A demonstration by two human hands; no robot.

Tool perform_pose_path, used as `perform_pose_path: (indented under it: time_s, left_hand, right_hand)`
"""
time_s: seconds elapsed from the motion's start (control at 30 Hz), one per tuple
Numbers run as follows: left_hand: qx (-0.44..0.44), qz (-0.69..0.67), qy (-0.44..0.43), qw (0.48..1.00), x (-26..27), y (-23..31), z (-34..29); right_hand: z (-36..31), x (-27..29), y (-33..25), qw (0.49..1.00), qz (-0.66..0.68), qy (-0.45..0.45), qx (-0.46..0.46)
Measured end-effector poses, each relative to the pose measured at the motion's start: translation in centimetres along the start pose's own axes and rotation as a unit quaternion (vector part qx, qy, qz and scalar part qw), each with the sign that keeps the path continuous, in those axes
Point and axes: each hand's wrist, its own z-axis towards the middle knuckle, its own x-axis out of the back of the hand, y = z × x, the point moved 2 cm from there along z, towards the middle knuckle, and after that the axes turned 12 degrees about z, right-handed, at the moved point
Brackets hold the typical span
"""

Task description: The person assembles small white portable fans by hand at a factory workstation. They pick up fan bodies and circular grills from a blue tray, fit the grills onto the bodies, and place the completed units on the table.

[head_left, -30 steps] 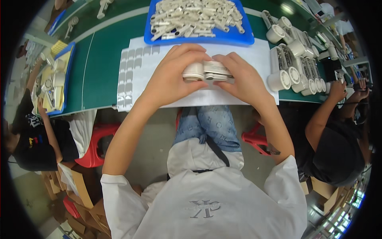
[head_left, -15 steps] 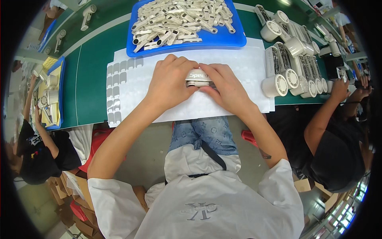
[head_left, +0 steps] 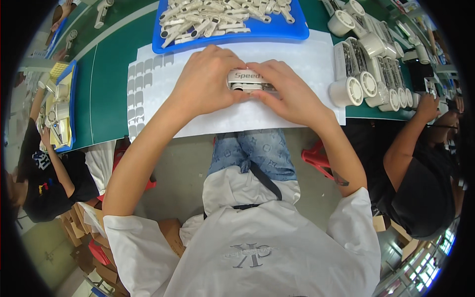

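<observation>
My left hand (head_left: 210,84) and my right hand (head_left: 294,96) meet over the white paper (head_left: 208,124), their fingers closed on the two ends of a white plastic handle casing (head_left: 242,75). Grey lettering runs along the casing's upper face. Below that face is a gap, where a smaller pale strip with a dark round spot (head_left: 238,86) shows between my thumbs. My fingers cover both ends of the casing. Just beyond my hands lies a blue tray (head_left: 292,33), heaped with small white plastic handle pieces (head_left: 213,22).
Grey stickers (head_left: 136,96) line the paper's left side. White handheld fans (head_left: 349,91) lie in rows on the right of the green table (head_left: 108,99). A person in black (head_left: 425,183) sits at right; another (head_left: 54,173) works at left beside a blue-rimmed tray (head_left: 74,106).
Both hands and the casing sit higher in the picture, as does the whole table, so the view has shifted. The casing's lettered face and the gap beneath it show more fully.
</observation>
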Motion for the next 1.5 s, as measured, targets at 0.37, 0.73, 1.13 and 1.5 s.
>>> perform_pose_path:
  time_s: [0.37,0.73,1.13,1.5]
  left_hand:
    - [0.063,0.002,-0.063,0.996,-0.2,-0.3,1.0]
    - [0.065,0.004,-0.06,0.996,-0.3,-0.9,0.9]
    - [0.024,-0.113,0.024,0.993,0.5,-1.6,-1.1]
    - [0.146,-0.128,0.15,0.969,-2.7,-0.6,-0.4]
  right_hand:
    - [-0.4,-1.3,0.3,0.996,0.027,0.068,-0.052]
    - [0.5,-0.9,-0.1,0.998,0.015,0.048,-0.05]
    - [3.1,1.2,-0.6,0.999,-0.032,0.037,-0.015]
    - [6.1,-2.5,1.2,0.94,-0.201,0.237,0.144]
